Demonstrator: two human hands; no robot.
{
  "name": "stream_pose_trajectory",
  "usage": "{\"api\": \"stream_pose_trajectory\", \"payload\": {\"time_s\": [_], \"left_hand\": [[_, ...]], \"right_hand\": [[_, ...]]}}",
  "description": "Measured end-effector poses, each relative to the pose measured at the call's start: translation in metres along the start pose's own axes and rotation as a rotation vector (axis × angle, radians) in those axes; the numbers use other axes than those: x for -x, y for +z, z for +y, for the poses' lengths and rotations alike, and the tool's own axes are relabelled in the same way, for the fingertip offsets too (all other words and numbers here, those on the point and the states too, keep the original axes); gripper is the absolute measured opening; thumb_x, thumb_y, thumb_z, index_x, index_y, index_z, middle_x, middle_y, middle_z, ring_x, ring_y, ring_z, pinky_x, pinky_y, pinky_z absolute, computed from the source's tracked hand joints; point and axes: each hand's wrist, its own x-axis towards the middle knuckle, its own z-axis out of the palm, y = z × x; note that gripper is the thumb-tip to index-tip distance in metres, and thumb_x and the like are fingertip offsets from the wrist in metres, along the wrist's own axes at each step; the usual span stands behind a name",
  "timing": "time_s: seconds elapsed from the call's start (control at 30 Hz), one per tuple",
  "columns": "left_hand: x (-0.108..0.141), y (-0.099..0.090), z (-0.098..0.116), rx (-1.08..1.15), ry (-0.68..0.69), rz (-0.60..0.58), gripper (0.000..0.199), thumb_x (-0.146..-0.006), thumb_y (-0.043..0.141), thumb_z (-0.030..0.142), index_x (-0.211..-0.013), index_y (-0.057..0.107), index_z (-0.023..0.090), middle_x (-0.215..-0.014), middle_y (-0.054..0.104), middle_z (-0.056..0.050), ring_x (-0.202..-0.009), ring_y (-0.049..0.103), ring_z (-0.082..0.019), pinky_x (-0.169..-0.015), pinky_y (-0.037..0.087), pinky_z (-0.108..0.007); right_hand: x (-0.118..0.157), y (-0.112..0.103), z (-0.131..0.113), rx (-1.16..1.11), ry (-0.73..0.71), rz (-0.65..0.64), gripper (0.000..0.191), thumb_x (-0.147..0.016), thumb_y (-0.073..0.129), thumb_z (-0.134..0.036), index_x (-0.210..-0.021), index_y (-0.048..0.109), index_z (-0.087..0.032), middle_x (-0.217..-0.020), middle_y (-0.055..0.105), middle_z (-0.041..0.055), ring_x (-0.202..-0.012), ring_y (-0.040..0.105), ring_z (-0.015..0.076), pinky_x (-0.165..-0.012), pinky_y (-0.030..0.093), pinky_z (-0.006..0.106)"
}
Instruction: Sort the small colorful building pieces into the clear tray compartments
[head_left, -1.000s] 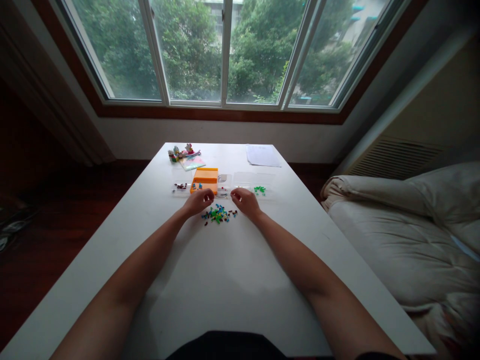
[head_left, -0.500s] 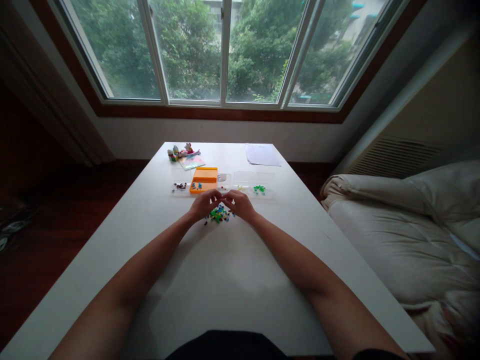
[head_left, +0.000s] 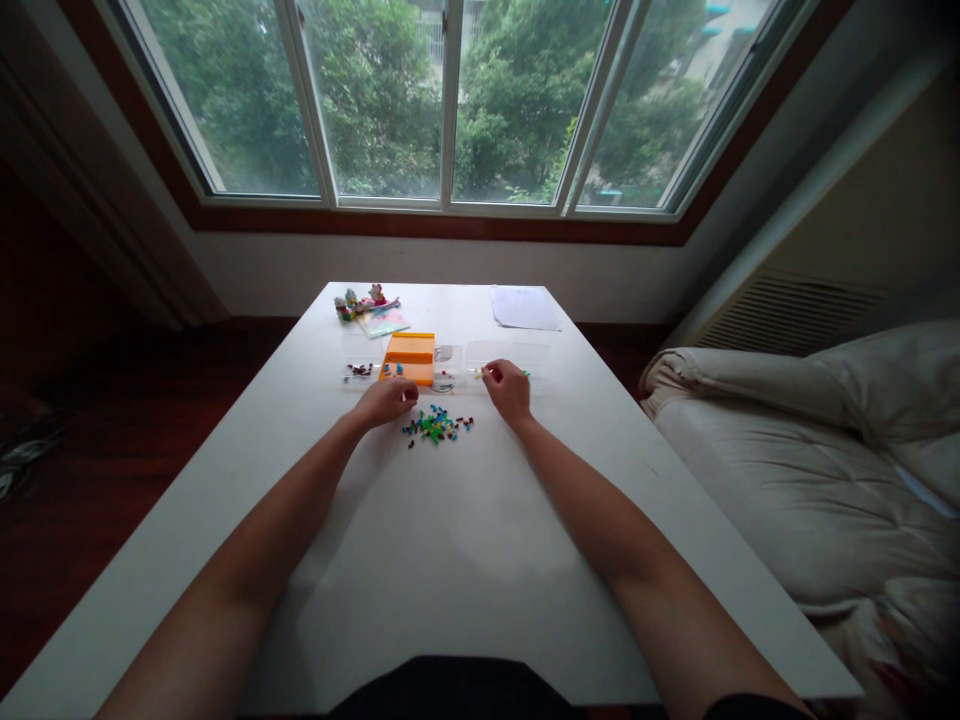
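Note:
A loose pile of small green, blue, yellow and brown building bricks (head_left: 435, 427) lies on the white table between my two hands. Just left of the pile is my left hand (head_left: 386, 400), its fingers curled in together beside the front edge of an open orange box (head_left: 410, 345); whatever they hold is too small to make out. My right hand (head_left: 508, 388) is over an open clear plastic box (head_left: 536, 352), thumb and fingers pinched by some pale yellow pieces. It hides most of the green pieces there, and anything in its pinch cannot be made out.
Dark brown pieces (head_left: 361, 370) lie in a clear box left of the orange one. At the table's far left stand small colourful figures (head_left: 364, 302) beside a shiny packet (head_left: 385, 323). White paper sheets (head_left: 525, 307) lie at far right. A padded beige sofa (head_left: 787, 450) is right of the table.
My hands, which met above the pile, have moved apart. The right one went right to the clear box, the left one a little left, and the pile shows fully.

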Motion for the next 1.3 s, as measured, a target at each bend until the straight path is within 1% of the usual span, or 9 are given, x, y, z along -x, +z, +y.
{"api": "stream_pose_trajectory", "payload": {"time_s": [0.1,0.17,0.3,0.43,0.53,0.73,0.87,1.03,1.3], "left_hand": [[0.002,-0.004,-0.011,-0.042,-0.021,-0.079,0.011,-0.078,0.062,0.027,-0.083,0.071,0.022,-0.084,0.071,-0.003,-0.073,0.061,-0.018,-0.061,0.040,-0.027],[0.002,-0.005,-0.012,-0.042,-0.013,-0.112,0.013,-0.078,0.061,0.027,-0.084,0.071,0.022,-0.084,0.071,-0.002,-0.074,0.061,-0.018,-0.061,0.039,-0.027],[0.002,0.004,-0.006,-0.064,-0.043,-0.093,0.015,-0.081,0.059,0.030,-0.085,0.070,0.021,-0.085,0.071,-0.003,-0.075,0.060,-0.018,-0.063,0.038,-0.027],[0.002,0.022,0.004,-0.109,-0.141,0.009,0.019,-0.086,0.057,0.036,-0.086,0.069,0.021,-0.086,0.070,-0.005,-0.074,0.059,-0.019,-0.063,0.037,-0.028],[0.000,0.033,0.009,-0.131,-0.213,0.087,0.022,-0.089,0.055,0.039,-0.088,0.068,0.021,-0.088,0.070,-0.006,-0.075,0.059,-0.020,-0.065,0.037,-0.029],[-0.008,0.042,0.014,-0.159,-0.356,0.162,0.027,-0.091,0.055,0.045,-0.091,0.068,0.021,-0.089,0.071,-0.008,-0.078,0.061,-0.023,-0.068,0.039,-0.031],[-0.010,0.046,0.018,-0.163,-0.367,0.178,0.034,-0.090,0.056,0.053,-0.088,0.069,0.021,-0.089,0.072,-0.008,-0.081,0.062,-0.023,-0.070,0.040,-0.031],[-0.010,0.047,0.020,-0.175,-0.391,0.185,0.043,-0.097,0.044,0.054,-0.090,0.071,0.021,-0.091,0.073,-0.010,-0.083,0.063,-0.024,-0.072,0.040,-0.032],[-0.009,0.046,0.016,-0.162,-0.406,0.197,0.038,-0.098,0.044,0.048,-0.091,0.070,0.022,-0.093,0.073,-0.008,-0.082,0.063,-0.022,-0.068,0.038,-0.030]], "right_hand": [[-0.006,-0.007,0.019,0.156,0.134,0.046,0.019,-0.093,0.056,-0.034,-0.094,0.067,-0.019,-0.076,0.064,0.0043,-0.073,0.056,0.0195,-0.074,0.040,0.032],[-0.008,-0.010,0.024,0.210,0.163,0.041,0.022,-0.093,0.055,-0.034,-0.104,0.066,-0.019,-0.079,0.065,0.0048,-0.076,0.057,0.0207,-0.078,0.040,0.033],[-0.004,-0.004,0.014,0.178,0.020,-0.073,0.021,-0.096,0.051,-0.027,-0.104,0.068,-0.018,-0.084,0.066,0.0060,-0.083,0.057,0.0210,-0.083,0.040,0.033],[0.007,0.009,-0.013,0.144,-0.222,-0.316,0.019,-0.096,0.053,-0.022,-0.100,0.071,-0.020,-0.091,0.067,0.0064,-0.091,0.057,0.0206,-0.088,0.040,0.032],[0.013,0.016,-0.028,0.198,-0.293,-0.412,0.021,-0.096,0.055,-0.023,-0.107,0.072,-0.022,-0.099,0.067,0.0077,-0.099,0.056,0.0221,-0.093,0.038,0.034],[0.015,0.023,-0.034,0.293,-0.286,-0.479,0.022,-0.095,0.059,-0.028,-0.111,0.073,-0.023,-0.100,0.066,0.0088,-0.099,0.056,0.0238,-0.090,0.039,0.036],[0.016,0.031,-0.034,0.248,-0.318,-0.508,0.020,-0.094,0.061,-0.028,-0.109,0.073,-0.024,-0.100,0.066,0.0078,-0.097,0.056,0.0223,-0.091,0.040,0.034],[0.017,0.038,-0.033,0.174,-0.343,-0.520,0.020,-0.091,0.064,-0.027,-0.108,0.073,-0.023,-0.099,0.066,0.0070,-0.096,0.056,0.0213,-0.091,0.042,0.033],[0.011,0.049,-0.035,0.097,-0.366,-0.551,0.022,-0.089,0.065,-0.021,-0.110,0.073,-0.023,-0.097,0.065,0.0057,-0.095,0.059,0.0194,-0.089,0.045,0.030]]}}
